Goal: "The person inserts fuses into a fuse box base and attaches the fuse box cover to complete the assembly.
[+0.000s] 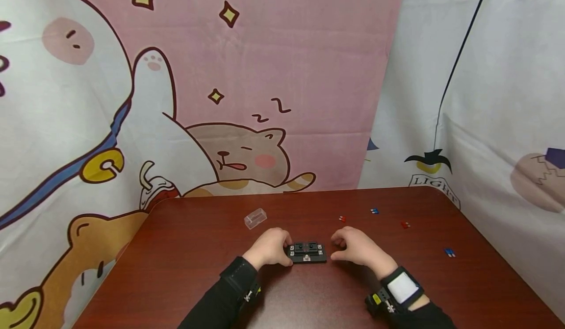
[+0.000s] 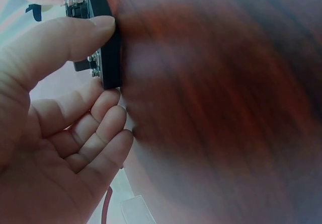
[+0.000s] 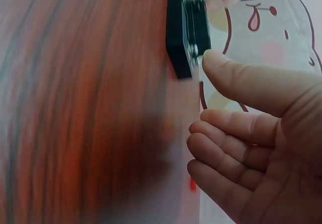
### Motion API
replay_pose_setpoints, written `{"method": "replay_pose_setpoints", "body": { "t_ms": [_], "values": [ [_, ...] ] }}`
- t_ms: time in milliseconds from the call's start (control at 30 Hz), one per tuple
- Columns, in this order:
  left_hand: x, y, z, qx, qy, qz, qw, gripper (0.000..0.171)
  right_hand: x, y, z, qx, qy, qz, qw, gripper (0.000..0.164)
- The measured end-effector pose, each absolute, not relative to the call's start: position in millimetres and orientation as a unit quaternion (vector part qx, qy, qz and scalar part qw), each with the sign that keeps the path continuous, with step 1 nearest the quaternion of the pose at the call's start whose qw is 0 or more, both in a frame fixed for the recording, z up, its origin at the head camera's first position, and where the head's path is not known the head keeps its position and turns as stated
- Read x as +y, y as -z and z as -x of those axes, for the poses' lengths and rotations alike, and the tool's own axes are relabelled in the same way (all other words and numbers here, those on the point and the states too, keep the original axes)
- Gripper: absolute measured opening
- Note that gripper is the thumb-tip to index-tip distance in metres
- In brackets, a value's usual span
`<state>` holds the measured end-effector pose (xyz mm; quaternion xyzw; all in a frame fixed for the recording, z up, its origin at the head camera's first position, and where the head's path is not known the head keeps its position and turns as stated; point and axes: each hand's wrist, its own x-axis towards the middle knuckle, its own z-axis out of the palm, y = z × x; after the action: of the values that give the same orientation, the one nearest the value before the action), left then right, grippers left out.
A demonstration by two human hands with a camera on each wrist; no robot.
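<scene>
A black fuse block [image 1: 308,258] with metal screw terminals lies flat on the table, between the two hands. My left hand [image 1: 270,247] grips its left end. In the left wrist view the thumb [image 2: 75,39] presses along the near side of the block [image 2: 111,65], while the other fingers curl behind its end. Just off the right end, my right hand [image 1: 358,248] hovers with loosely bent fingers and holds nothing. In the right wrist view the right thumb [image 3: 241,80] is near the block's end, and the fingers are spread below.
A clear plastic cover [image 1: 255,218] lies beyond the left hand. Small red [image 1: 342,219] and blue blade fuses [image 1: 374,211] are scattered at the back right, with another red fuse [image 1: 405,225] and blue fuse [image 1: 449,252] farther right. A printed cloth [image 1: 335,74] hangs behind the table.
</scene>
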<state>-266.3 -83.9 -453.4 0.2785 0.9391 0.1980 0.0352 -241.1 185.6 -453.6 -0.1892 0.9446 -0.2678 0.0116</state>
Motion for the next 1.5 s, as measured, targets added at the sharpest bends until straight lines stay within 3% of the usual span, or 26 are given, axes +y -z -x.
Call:
{"method": "replay_pose_setpoints", "body": {
  "t_ms": [267,633,1067,1500],
  "values": [
    [-84,455,267,0.940,-0.196,-0.277,0.035,0.041,220,447,239,0.957,0.261,0.130,0.001,0.027],
    [-85,456,266,0.942,-0.197,-0.270,0.040,0.041,272,451,237,0.965,0.248,0.087,-0.006,0.026],
    [-83,455,266,0.941,-0.195,-0.273,0.043,0.040,342,446,228,0.972,0.231,0.045,-0.004,0.012],
    [-83,454,267,0.943,-0.188,-0.273,0.040,0.041,409,444,224,0.984,0.169,0.036,-0.040,0.009]
  ]
}}
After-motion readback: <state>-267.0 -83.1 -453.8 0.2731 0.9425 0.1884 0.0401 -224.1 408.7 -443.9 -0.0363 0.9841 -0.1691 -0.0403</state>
